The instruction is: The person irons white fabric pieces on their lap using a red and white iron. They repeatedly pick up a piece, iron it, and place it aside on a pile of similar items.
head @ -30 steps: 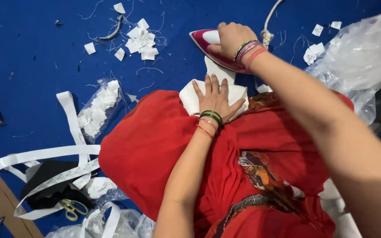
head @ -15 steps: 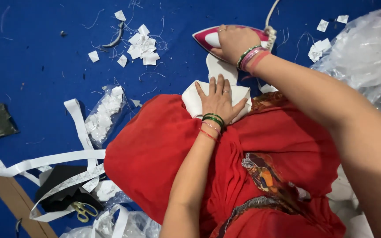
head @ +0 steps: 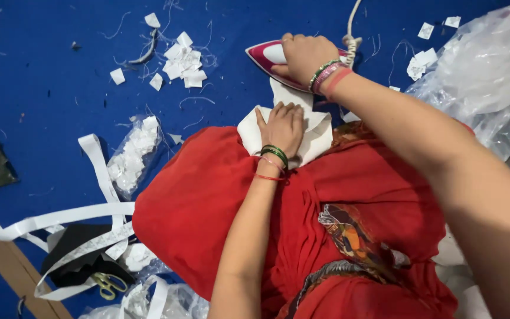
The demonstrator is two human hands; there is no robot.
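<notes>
Head view, hands outward. My left hand (head: 284,127) lies flat and open, fingers spread, pressing on a white fabric piece (head: 317,133) just above centre frame; green and red bangles ring its wrist. My right hand (head: 305,56) is closed around the handle of a pink-and-white iron (head: 267,56) at upper centre, its nose pointing toward the left of the frame, its cord (head: 354,23) running off the top edge. The iron sits just above the white fabric piece, at its narrow upper tip; whether the two touch I cannot tell. Red cloth (head: 208,201) fills the lower centre, lying under my left forearm, with a multicoloured printed patch at lower right. All of this rests on a blue surface (head: 42,59). Small white scraps (head: 184,59) are scattered at upper centre-left. Long white strips (head: 60,218) lie at lower left, near yellow-handled scissors (head: 108,283) on a dark cloth. Clear plastic bags (head: 479,65) crowd the upper right.
</notes>
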